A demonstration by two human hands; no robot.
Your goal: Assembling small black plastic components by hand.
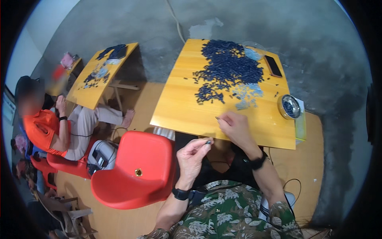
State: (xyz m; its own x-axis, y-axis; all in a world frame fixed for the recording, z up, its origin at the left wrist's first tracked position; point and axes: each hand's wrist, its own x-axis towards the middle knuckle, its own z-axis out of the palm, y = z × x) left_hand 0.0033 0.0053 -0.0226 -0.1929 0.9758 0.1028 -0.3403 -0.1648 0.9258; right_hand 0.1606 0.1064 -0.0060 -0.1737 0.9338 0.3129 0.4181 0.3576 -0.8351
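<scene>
My left hand (190, 158) is closed in a pinch in front of the table's near edge. Between its thumb and fingertip sits a small dark piece (208, 142), with its kind too small to tell. Just above the table's near edge, my right hand (237, 128) is also pinched, and a tiny thing (217, 118) pokes out at its fingertips. Beyond the hands, a large heap of small dark blue tube-shaped pieces (230, 63) covers the far part of the yellow table (175, 107). Small pale grey pieces (246, 95) lie scattered at the heap's near right.
A metal bowl (289, 106) holding dark pieces stands at the table's right edge, with a phone (273, 65) farther back. A red chair (139, 163) is at my left. Beyond it, a person in orange (45, 131) sits by another yellow table (93, 75).
</scene>
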